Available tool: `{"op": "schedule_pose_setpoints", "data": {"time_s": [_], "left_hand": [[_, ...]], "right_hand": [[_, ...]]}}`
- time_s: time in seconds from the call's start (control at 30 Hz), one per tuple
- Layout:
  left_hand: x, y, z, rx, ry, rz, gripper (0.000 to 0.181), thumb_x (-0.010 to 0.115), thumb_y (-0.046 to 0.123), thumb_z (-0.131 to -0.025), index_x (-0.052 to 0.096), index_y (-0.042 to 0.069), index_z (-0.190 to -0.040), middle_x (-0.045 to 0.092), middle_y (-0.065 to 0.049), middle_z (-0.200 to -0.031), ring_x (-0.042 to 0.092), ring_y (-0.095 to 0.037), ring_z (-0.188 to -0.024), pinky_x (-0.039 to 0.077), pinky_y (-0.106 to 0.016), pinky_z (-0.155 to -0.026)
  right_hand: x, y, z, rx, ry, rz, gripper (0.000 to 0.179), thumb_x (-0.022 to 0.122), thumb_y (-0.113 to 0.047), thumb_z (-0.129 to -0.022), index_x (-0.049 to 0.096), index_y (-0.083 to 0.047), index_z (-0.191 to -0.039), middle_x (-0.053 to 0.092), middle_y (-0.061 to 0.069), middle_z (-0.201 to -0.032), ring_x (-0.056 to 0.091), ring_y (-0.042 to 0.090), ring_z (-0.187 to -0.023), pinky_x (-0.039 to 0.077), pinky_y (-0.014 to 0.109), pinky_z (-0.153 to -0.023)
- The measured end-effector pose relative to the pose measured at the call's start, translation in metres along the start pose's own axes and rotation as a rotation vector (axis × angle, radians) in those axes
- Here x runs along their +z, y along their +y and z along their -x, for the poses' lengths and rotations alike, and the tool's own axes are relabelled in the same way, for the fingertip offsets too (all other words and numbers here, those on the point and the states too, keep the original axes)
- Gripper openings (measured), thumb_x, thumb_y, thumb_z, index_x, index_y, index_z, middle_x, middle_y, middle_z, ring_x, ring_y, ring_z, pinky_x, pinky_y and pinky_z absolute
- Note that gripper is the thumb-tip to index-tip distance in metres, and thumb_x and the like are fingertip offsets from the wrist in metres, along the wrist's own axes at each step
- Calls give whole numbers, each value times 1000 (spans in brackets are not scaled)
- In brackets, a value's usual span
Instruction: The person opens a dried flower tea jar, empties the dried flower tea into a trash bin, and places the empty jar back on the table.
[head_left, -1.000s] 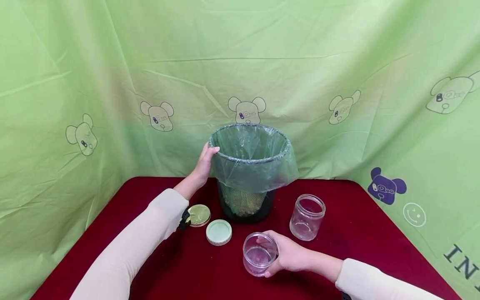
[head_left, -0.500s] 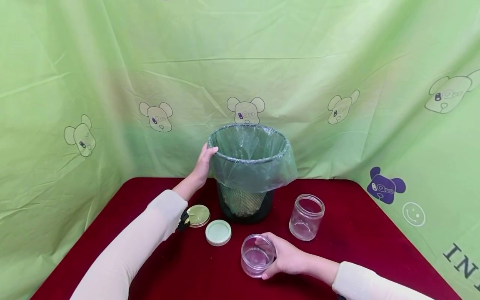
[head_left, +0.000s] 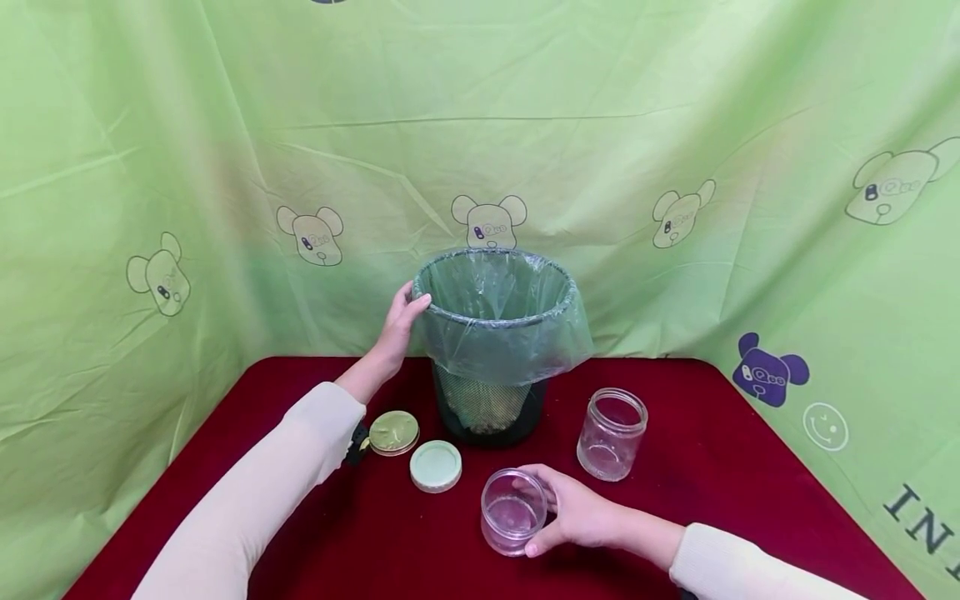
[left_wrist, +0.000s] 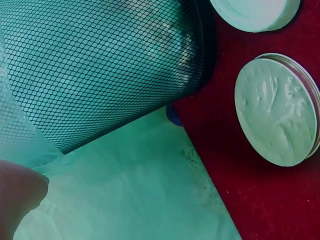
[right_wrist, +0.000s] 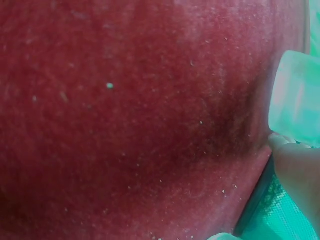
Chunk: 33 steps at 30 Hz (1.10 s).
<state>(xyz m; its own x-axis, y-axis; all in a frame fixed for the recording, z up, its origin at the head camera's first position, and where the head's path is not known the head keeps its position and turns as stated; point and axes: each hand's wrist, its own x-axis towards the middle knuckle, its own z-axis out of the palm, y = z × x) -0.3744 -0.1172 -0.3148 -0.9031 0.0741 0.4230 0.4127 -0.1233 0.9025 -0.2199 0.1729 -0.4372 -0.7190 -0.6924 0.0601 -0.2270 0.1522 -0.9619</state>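
Note:
A black mesh trash bin, lined with a translucent green bag, stands at the back of the table. My left hand is at the left of the rim, fingers along the outside and thumb tip over the front edge. In front of the bin, my right hand holds a short clear jar from the right, thumb at its near side and fingers behind it. The thumb overlaps the jar's edge in the right wrist view. A taller clear jar stands upright beyond that hand.
Two round lids lie left of the short jar: a pale green one and a shiny one closer to my left wrist. Red cloth covers the table, and a green printed curtain hangs behind and beside it.
My left hand has shifted slightly left, its thumb drawing back along the bin's rim. The short jar and my right hand have barely moved. The view itself has drifted a little.

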Motion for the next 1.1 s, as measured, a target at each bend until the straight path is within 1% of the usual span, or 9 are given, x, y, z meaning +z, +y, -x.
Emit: {"op": "schedule_pose_setpoints", "data": {"time_s": [0.13,0.27,0.37,0.47,0.67,0.8,0.87,0.93,1.1], "left_hand": [[-3,2,0,-10,3,-10,73,50,26,-91,19,-6,-149,24,-22,-152,22,-29,-140,15,-38,-114],[-6,5,1,-17,3,-8,77,49,27,-92,14,-8,-150,16,-23,-156,14,-29,-144,12,-37,-115],[-9,6,1,-20,-9,7,76,49,24,-92,11,-8,-150,14,-22,-157,11,-29,-144,12,-37,-115],[-11,8,2,-20,-19,15,76,49,23,-93,10,-8,-150,14,-23,-157,13,-30,-144,13,-37,-115],[-17,13,5,-2,-20,-1,75,48,21,-93,9,-9,-150,14,-25,-156,15,-35,-143,14,-38,-115],[-23,17,7,12,-11,-3,74,48,21,-93,11,-10,-149,16,-25,-155,13,-37,-143,13,-38,-115],[-26,19,8,12,-8,-2,73,47,21,-94,11,-10,-149,16,-25,-155,14,-35,-144,13,-38,-116],[-29,21,8,10,-7,-1,72,47,21,-94,12,-10,-149,16,-25,-156,14,-34,-144,12,-37,-116],[-40,25,10,0,-2,-8,71,46,20,-95,12,-10,-149,17,-24,-156,15,-32,-144,12,-37,-116]], "right_hand": [[-3,-7,1,5,11,-3,87,83,-3,-73,28,15,-138,44,30,-137,38,46,-131,38,40,-103],[-7,-16,1,24,33,49,86,82,-6,-76,28,15,-140,43,27,-139,39,44,-131,37,40,-104],[-11,-22,1,18,43,65,84,81,-7,-78,29,16,-140,40,30,-141,37,45,-132,35,40,-105],[-16,-29,1,-5,58,69,81,80,-7,-79,30,15,-139,39,33,-141,35,48,-132,33,43,-105],[-30,-52,0,-57,99,108,76,79,-9,-81,33,13,-138,43,30,-140,35,49,-131,31,46,-105],[-42,-72,0,-80,147,154,74,78,-9,-82,35,10,-139,44,27,-141,37,44,-132,32,45,-105],[-49,-83,2,-86,177,178,73,78,-9,-82,37,8,-139,44,25,-142,38,42,-133,32,44,-105],[-56,-92,4,-92,212,203,71,78,-9,-82,39,5,-139,46,21,-141,40,40,-132,35,41,-104],[-74,-109,10,-118,266,230,70,78,-5,-81,41,5,-139,48,20,-140,41,38,-131,38,33,-102]]}}
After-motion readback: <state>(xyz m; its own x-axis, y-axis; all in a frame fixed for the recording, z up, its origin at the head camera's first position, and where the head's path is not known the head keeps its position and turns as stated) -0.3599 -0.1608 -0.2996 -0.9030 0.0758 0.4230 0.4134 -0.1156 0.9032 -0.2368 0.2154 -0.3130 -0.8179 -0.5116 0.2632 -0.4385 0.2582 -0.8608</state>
